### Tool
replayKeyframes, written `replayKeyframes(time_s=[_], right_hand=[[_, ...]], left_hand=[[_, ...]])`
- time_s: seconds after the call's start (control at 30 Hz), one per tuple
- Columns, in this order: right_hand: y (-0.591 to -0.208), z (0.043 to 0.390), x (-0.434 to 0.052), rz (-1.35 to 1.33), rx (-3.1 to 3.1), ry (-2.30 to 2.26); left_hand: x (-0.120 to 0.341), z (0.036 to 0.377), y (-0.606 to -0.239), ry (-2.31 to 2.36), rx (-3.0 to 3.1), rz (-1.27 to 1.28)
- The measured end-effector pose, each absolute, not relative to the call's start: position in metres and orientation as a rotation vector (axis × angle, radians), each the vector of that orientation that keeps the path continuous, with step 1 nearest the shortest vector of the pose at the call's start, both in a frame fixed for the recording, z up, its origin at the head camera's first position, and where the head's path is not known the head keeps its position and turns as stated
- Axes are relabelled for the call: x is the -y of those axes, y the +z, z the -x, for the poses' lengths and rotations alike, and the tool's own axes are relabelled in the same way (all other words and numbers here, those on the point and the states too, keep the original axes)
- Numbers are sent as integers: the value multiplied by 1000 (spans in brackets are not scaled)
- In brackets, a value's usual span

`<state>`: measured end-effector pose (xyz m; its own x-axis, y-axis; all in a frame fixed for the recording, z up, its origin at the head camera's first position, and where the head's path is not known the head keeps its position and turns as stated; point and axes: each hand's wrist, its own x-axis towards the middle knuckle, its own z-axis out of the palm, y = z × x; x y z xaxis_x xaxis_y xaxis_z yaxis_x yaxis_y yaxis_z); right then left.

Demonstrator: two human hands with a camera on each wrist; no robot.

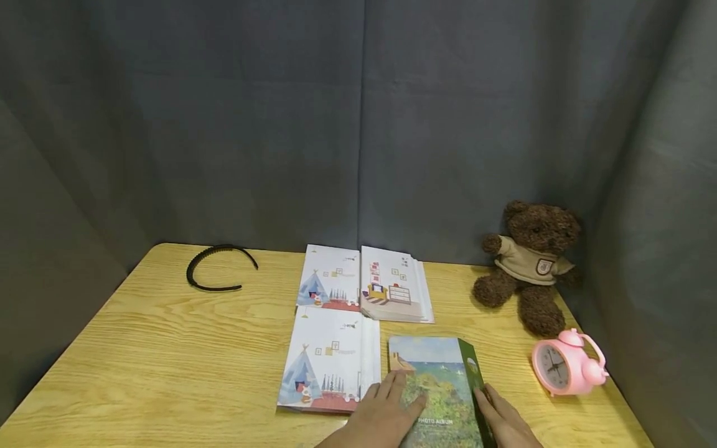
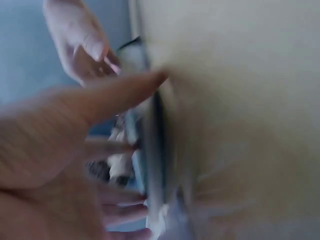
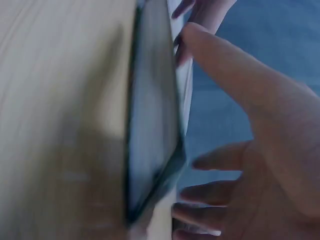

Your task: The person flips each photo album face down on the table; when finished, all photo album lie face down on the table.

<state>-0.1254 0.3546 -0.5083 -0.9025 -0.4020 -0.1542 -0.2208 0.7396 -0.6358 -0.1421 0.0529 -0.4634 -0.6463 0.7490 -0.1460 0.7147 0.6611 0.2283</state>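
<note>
Hands are seen at the near edge of the wooden table [image 1: 168,348], both on one photo album [image 1: 442,386]. This album has a painted picture of sea and bushes on its cover and a green side, and it lies flat near the front of the table, a little to the right of the middle. The left hand [image 1: 386,410] is laid flat on the left part of the cover, with its fingers straight and spread — nothing is gripped by it. The right hand [image 1: 504,417] is placed at the album's green right edge, with its fingers straight against that side. In the blurry right wrist view, the album [image 3: 152,125] is seen from its edge, with the right hand [image 3: 250,150] open beside it. The left wrist view is very blurred too.

Just to the left of the album, a white book with a blue tent picture [image 1: 330,361] is laid flat. Behind it an open picture book [image 1: 364,283] is spread out. A black headband [image 1: 218,267] is lying far back on the left. A brown teddy bear [image 1: 532,261] is sat at the back right — a pink alarm clock [image 1: 566,362] stands in front of it.
</note>
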Motion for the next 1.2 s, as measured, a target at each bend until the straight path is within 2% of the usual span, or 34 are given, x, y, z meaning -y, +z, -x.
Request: replayKeyframes(time_s=[0.2,0.33,0.7,0.9,1.2], right_hand=[[-450,110,-276,470,-2818,-1006],[-433,122,-230,543,-2801,-1025],[-458,156,-153,873,-2731,-859],[-471,164,-138,866,-2804,-689],[-473,159,-133,777,-2860,-743]], left_hand=[[-2,147,-442,479,-2605,-1040],[35,153,-431,649,-2708,-912],[91,157,-456,849,-2796,-568],[97,154,-467,865,-2772,-593],[93,152,-471,924,-2828,-584]])
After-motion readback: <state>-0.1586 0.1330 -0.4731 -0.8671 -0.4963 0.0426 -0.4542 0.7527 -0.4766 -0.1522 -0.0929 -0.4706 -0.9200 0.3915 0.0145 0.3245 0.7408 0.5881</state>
